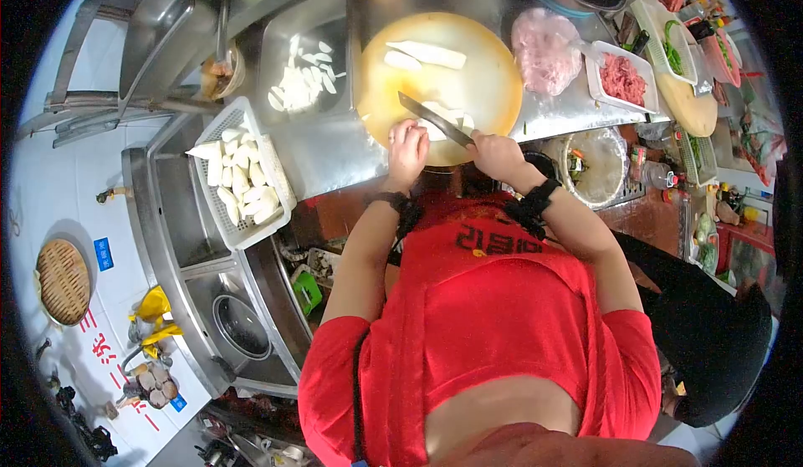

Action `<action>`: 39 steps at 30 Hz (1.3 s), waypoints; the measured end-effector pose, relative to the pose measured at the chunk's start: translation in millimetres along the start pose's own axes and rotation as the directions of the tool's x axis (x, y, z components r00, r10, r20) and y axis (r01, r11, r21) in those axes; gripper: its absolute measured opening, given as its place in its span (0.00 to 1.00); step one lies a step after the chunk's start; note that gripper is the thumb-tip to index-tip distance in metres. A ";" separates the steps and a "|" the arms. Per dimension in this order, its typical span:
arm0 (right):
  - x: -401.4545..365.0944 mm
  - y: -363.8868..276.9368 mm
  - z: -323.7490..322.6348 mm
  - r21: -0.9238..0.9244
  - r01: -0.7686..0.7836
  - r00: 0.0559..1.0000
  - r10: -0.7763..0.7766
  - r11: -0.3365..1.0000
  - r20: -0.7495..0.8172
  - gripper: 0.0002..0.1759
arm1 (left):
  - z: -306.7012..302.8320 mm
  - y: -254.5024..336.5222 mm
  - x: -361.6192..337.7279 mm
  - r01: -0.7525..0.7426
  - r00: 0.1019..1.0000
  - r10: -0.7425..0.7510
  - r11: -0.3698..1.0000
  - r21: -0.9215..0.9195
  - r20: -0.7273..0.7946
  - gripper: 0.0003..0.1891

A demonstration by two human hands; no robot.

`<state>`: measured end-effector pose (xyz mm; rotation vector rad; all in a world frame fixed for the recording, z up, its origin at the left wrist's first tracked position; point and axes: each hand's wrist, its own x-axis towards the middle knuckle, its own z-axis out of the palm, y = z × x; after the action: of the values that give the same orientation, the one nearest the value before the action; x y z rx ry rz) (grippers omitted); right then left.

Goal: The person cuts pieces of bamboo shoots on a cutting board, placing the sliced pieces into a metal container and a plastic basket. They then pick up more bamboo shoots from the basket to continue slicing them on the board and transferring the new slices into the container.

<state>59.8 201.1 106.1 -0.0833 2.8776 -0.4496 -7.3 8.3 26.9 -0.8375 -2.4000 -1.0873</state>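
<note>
My right hand [499, 156] grips the handle of a kitchen knife [435, 120], its dark blade slanting across the round cutting board [381, 57]. Beside the blade, my left hand [407, 151] has its fingers curled down on a piece of peeled white vegetable [432, 132], most of which is hidden by the hand and knife. White slices [456, 117] lie against the far side of the blade. Farther back on the board rest longer peeled white pieces [428, 54]. Left of the board, a metal tray [272, 49] holds many cut white slices [301, 82].
A white basket [288, 191] of peeled vegetables stands left, over the sink [201, 287]. To the right are a pink plastic bag [545, 51], a tray of minced meat [623, 81] and a lined bin [598, 166]. A person in black [703, 333] is close on my right.
</note>
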 end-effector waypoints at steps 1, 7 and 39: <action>-2.6 -0.7 -5.8 0.025 -0.007 1.000 0.007 1.000 0.010 0.16 | -1.4 1.8 -1.2 0.009 1.000 -0.009 1.000 -0.007 -0.011 0.07; 7.2 -3.0 27.0 0.063 0.000 1.000 0.002 0.998 -0.029 0.15 | 0.0 1.3 -5.8 0.034 0.999 -0.034 0.999 -0.016 0.007 0.06; -17.3 19.5 4.7 0.057 -0.068 0.998 0.069 0.996 -0.012 0.14 | -7.6 10.1 13.9 0.142 0.950 -0.127 0.989 -0.032 0.284 0.16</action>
<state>77.4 219.9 99.5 0.0286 2.8689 -0.5204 -10.5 12.9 44.9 -0.9112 -2.7093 -1.1527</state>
